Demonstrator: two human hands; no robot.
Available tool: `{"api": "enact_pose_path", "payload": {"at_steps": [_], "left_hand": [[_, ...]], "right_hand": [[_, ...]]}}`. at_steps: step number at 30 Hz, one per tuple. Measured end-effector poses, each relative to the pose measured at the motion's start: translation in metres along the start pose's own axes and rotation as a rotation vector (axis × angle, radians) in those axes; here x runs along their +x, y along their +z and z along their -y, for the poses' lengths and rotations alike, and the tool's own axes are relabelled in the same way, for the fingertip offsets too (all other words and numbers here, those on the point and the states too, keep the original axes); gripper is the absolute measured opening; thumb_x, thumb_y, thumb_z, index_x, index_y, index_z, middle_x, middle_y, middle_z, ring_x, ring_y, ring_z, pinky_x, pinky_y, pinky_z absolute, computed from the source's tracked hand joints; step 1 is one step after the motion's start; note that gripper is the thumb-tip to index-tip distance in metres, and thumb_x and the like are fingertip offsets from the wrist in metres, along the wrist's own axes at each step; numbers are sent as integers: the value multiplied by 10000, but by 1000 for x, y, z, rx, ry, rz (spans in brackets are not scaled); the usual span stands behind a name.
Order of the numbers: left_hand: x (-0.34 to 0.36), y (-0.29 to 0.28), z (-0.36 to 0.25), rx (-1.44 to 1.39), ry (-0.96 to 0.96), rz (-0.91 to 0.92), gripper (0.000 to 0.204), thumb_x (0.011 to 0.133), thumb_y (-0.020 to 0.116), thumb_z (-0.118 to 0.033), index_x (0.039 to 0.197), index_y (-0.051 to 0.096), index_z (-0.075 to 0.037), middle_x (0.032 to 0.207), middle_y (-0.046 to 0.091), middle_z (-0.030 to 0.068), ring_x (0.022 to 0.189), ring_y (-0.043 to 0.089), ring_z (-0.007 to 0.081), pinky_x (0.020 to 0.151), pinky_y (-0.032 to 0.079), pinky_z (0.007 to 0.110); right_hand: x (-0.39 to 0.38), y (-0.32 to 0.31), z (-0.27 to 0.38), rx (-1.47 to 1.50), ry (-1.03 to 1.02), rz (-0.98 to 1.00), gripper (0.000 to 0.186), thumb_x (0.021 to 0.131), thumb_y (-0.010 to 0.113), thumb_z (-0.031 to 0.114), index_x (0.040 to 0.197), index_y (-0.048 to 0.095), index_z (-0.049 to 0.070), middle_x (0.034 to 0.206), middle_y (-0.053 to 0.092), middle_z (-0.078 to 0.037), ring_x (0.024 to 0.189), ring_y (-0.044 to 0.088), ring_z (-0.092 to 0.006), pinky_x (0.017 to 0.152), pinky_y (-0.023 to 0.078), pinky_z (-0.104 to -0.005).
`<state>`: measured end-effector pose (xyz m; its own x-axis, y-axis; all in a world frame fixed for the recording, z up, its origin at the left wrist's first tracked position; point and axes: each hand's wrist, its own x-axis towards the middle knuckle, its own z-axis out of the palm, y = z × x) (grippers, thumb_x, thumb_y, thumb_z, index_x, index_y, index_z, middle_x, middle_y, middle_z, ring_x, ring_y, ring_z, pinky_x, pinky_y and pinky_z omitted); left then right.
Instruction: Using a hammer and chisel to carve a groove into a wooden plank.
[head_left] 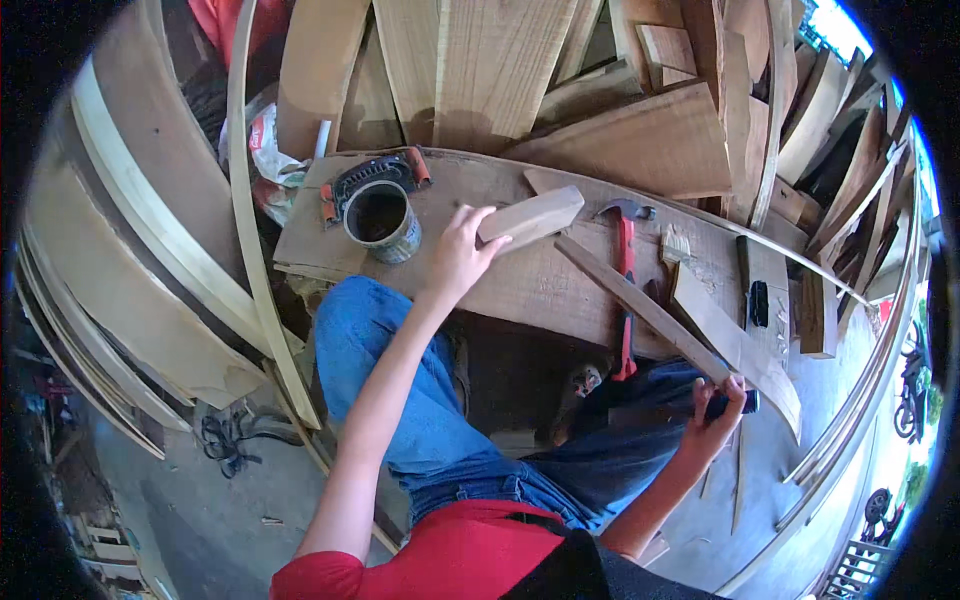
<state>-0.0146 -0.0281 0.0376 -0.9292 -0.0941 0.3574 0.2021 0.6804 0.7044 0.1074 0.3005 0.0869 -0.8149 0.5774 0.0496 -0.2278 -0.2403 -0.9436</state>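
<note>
My left hand (464, 252) grips one end of a short wooden block (537, 220), raised above the plank bench. Lower right, my right hand (714, 420) closes round a short dark cylindrical handle (742, 403); I cannot make out the tool it belongs to. A long narrow wooden strip (640, 303) slants from the bench down to the right fingertips; whether they grip it too is unclear. Between the hands lies a hammer (627, 270) with a red and black handle, its head toward the far edge.
On the bench (480, 290) stand a tin can (383, 222) and a black tool with orange ends (372, 178). A brush (676, 245), a pointed board (735, 345) and a black-handled tool (745, 270) lie right. Boards (500, 70) lean behind; long strips (170, 210) rise left.
</note>
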Motion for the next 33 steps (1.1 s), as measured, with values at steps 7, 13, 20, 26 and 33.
{"api": "enact_pose_path", "payload": {"at_steps": [7, 13, 20, 26, 33], "left_hand": [[-27, 26, -8, 171, 151, -66, 382, 699, 706, -252, 948, 537, -16, 875, 482, 123, 832, 532, 315, 678, 474, 398], [-36, 26, -19, 151, 110, -3, 375, 705, 689, -225, 963, 517, -14, 905, 474, 126, 847, 541, 323, 708, 476, 405], [-24, 19, -22, 258, 142, 157, 443, 732, 637, -171, 1103, 483, 15, 987, 500, 159, 926, 530, 316, 786, 461, 393], [2, 33, -48, 301, 91, 357, 646, 773, 587, -172, 1312, 282, 11, 1135, 479, 208, 1033, 492, 358, 889, 420, 418], [90, 16, -110, 330, 533, -207, 628, 895, 457, -230, 1399, 121, -66, 1437, 125, 201, 1300, 198, 391, 1026, 211, 546]], "right_hand": [[4, -11, 5, 226, 148, 65, 131, 808, 522, 186, 764, 452, 84, 568, 451, -36, 346, 305, -87, 568, 387, -201], [2, -20, 9, 207, 111, 28, 153, 810, 523, 185, 730, 428, 95, 564, 444, -29, 332, 290, -92, 533, 362, -212], [6, -21, 3, 186, 101, -67, 133, 803, 526, 181, 741, 440, 99, 568, 467, -39, 324, 284, -90, 533, 384, -219], [4, -13, -1, 181, 94, -67, 130, 806, 517, 172, 748, 447, 80, 545, 471, -54, 327, 291, -105, 503, 349, -219], [3, -24, 6, 181, 81, -35, 124, 810, 505, 166, 750, 438, 81, 531, 442, -44, 332, 291, -99, 527, 354, -230]]}}
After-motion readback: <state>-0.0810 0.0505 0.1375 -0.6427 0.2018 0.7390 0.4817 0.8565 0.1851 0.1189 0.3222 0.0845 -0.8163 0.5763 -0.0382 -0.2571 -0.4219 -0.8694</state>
